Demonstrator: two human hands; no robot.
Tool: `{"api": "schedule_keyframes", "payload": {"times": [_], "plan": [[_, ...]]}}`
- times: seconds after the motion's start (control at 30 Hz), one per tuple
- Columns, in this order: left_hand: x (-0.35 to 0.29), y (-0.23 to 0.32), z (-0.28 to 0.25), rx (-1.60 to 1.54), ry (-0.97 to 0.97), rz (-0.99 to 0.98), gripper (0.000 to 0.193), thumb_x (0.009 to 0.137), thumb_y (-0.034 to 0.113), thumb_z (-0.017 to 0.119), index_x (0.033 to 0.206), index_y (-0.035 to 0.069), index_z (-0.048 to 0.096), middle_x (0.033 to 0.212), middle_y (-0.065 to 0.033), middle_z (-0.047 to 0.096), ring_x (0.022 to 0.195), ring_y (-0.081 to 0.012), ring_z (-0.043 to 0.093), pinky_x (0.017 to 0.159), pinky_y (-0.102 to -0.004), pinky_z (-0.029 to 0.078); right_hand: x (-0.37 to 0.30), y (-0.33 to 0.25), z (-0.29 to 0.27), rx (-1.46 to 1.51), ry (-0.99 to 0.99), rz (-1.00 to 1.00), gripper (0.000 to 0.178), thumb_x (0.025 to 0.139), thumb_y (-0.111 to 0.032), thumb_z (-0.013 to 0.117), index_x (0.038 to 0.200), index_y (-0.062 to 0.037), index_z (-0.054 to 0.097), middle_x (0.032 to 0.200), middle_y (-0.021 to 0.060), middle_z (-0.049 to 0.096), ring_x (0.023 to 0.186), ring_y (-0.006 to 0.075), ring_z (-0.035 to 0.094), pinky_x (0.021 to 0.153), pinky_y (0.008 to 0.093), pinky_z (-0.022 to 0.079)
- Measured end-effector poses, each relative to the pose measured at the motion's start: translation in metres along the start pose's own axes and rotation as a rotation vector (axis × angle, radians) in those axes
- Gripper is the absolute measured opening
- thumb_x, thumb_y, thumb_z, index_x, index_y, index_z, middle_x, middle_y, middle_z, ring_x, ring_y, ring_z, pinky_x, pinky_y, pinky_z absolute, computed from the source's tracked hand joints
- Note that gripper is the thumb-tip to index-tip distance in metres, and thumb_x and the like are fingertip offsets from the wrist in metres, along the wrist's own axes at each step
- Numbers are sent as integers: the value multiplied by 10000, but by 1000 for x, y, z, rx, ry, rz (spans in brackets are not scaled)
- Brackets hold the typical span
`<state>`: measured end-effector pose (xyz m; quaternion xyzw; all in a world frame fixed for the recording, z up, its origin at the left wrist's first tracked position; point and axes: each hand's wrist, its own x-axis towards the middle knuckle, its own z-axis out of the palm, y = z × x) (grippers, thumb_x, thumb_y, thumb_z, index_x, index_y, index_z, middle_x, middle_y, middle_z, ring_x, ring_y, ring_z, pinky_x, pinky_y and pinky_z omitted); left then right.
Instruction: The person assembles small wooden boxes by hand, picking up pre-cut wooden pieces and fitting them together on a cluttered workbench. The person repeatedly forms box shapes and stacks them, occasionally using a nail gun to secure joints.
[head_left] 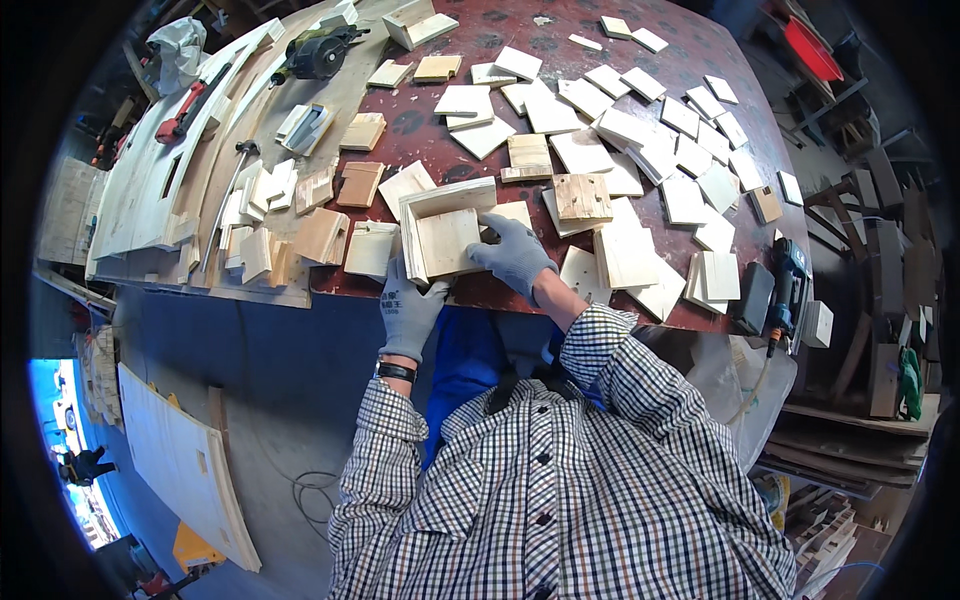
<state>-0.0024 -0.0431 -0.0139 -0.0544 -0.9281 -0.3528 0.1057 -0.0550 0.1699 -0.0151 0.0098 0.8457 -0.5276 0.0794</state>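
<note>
An open-sided plywood box (447,244), made of joined light boards, is held tilted at the near edge of the dark red table (470,45). My left hand (410,312), in a grey glove, grips its lower left corner, with the fingers partly hidden behind the wood. At the box's right side is my right hand (515,258), also gloved, with its thumb and fingers curled onto the edge. A pale board (512,212) shows just behind that hand. Close by lie a notched wood block (582,197) and a small wood piece (372,249).
Many loose wooden squares (583,152) cover the table's middle and right. At its right edge are a nail gun (788,285) and a dark block (752,298). Leftward are stacked wood pieces (258,255), a red-handled tool (182,115), a black-and-green tool (318,55) and long boards (135,215).
</note>
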Motion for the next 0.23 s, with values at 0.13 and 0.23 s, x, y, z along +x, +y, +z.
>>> {"api": "schedule_keyframes", "payload": {"times": [0.13,0.23], "plan": [[-2,-9,3,16,17,4,591,850,316,839,1317,43,601,1230,-184,613,1101,-419,641,919,-489,558,-12,-50,-29,238,-233,148,589,851,-257,821,1313,61,639,1040,160,738,938,185,714,828,304,584],[-1,-9,5,-12,14,-19,633,840,338,852,1345,52,601,1262,-192,614,1176,-399,625,945,-470,555,-11,-33,-13,399,-155,100,665,893,-258,811,1420,43,539,1144,168,713,939,185,708,803,311,590]]}}
